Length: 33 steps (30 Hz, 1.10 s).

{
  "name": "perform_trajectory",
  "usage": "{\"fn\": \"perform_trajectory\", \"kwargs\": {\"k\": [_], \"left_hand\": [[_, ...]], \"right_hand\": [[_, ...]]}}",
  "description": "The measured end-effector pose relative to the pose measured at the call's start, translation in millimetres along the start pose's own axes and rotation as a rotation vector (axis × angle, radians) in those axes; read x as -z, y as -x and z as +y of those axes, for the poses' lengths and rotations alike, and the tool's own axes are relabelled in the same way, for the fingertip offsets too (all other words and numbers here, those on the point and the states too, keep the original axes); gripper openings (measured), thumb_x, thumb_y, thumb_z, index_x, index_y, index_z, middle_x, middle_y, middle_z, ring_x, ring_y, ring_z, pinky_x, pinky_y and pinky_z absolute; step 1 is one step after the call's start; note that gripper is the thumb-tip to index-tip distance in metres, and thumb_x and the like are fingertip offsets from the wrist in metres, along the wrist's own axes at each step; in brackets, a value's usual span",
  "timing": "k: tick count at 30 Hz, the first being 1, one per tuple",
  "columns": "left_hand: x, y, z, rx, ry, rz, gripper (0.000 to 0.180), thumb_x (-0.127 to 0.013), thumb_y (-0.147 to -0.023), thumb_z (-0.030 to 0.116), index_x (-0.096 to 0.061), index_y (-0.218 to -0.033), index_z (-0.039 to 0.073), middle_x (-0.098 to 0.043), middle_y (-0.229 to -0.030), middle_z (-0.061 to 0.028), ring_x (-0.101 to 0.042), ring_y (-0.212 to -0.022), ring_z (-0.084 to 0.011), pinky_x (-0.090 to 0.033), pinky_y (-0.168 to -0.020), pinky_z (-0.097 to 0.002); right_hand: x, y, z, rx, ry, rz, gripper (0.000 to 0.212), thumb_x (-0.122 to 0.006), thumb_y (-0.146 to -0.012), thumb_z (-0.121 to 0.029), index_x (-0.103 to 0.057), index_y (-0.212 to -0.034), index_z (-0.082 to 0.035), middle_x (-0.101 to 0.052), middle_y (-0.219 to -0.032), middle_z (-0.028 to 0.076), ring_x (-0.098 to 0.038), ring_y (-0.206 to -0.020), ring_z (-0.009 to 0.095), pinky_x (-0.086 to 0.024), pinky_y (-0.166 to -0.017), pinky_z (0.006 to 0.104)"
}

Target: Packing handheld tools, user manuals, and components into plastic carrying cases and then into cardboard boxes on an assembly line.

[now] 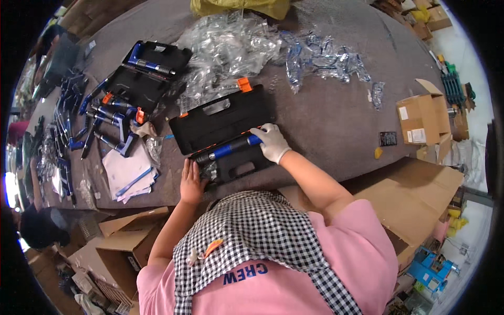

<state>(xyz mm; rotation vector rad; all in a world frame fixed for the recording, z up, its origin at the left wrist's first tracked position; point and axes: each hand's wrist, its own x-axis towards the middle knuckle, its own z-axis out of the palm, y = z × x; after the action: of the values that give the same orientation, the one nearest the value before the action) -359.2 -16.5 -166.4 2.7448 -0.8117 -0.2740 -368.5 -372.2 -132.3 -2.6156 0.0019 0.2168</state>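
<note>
An open black plastic case (239,116) with orange latches lies in front of me, its lid tipped back on the far side. A blue-and-black cylindrical tool (223,151) rests along the case's lower half. My right hand (274,145), in a pale glove, is closed over the tool's blue right end, with some of its fingers hidden. My bare left hand (192,184) is at the case's left end, fingers stretched out beside the tool's black tip. A bit of clear plastic (211,172) shows inside the case near that hand.
Another open case (134,86) holding a blue tool lies at far left, near several loose blue-and-black tools (113,123) and papers (126,170). Crumpled clear bags (226,52) and blue-tinted bags (331,58) cover the far table. Cardboard boxes (422,118) stand right.
</note>
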Motion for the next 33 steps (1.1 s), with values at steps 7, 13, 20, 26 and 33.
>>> {"fn": "perform_trajectory", "kwargs": {"k": [7, 13, 20, 26, 33], "left_hand": [[11.9, -13.9, 21.4, 0.160, -0.309, -0.227, 0.092, -0.065, -0.083, 0.047, -0.019, -0.151, 0.004, -0.022, -0.158, -0.0126, -0.007, -0.148, -0.0336, -0.013, -0.115, -0.0586], [31.2, -9.6, 24.9, 0.184, -0.195, -0.201, 0.088, -0.067, -0.081, 0.045, -0.027, -0.149, 0.006, -0.027, -0.156, -0.0143, -0.014, -0.147, -0.0331, -0.015, -0.115, -0.0559], [51.4, -17.2, 17.5, 0.176, 0.086, 0.178, 0.054, -0.067, -0.081, 0.022, -0.051, -0.128, 0.001, -0.046, -0.140, -0.0206, -0.039, -0.132, -0.0381, -0.030, -0.110, -0.0504], [49.9, -38.0, 25.8, 0.183, 0.203, 0.329, 0.044, -0.069, -0.080, 0.018, -0.057, -0.118, 0.000, -0.055, -0.130, -0.0198, -0.048, -0.122, -0.0379, -0.037, -0.104, -0.0474], [54.3, -63.6, 67.3, -0.091, 0.270, 0.321, 0.035, -0.070, -0.077, 0.015, -0.060, -0.108, 0.001, -0.055, -0.127, -0.0191, -0.050, -0.120, -0.0374, -0.040, -0.101, -0.0480]], "right_hand": [[8.3, 0.4, 9.3, 0.215, 0.115, 0.210, 0.062, -0.073, -0.075, -0.035, -0.054, -0.128, -0.010, -0.045, -0.135, 0.019, -0.042, -0.125, 0.040, -0.035, -0.106, 0.0479], [108.8, -121.6, 112.3, -0.608, -0.194, 0.633, 0.068, -0.075, -0.074, -0.047, -0.058, -0.115, 0.004, -0.062, -0.114, 0.027, -0.061, -0.104, 0.040, -0.047, -0.090, 0.0453], [74.1, -171.8, 157.9, -0.878, -0.795, 0.324, 0.037, -0.074, -0.075, -0.031, -0.065, -0.081, 0.004, -0.062, -0.069, 0.010, -0.058, -0.054, 0.022, -0.048, -0.046, 0.0384], [71.6, -96.4, 170.8, -0.501, -0.081, 0.148, 0.047, -0.052, -0.091, -0.040, -0.066, -0.104, 0.002, -0.068, -0.096, 0.022, -0.067, -0.089, 0.032, -0.050, -0.079, 0.0417], [46.7, -49.4, 206.9, -0.553, -0.404, 0.482, 0.035, -0.054, -0.088, -0.032, -0.067, -0.096, -0.001, -0.068, -0.094, 0.022, -0.065, -0.092, 0.036, -0.048, -0.081, 0.0407]]}}
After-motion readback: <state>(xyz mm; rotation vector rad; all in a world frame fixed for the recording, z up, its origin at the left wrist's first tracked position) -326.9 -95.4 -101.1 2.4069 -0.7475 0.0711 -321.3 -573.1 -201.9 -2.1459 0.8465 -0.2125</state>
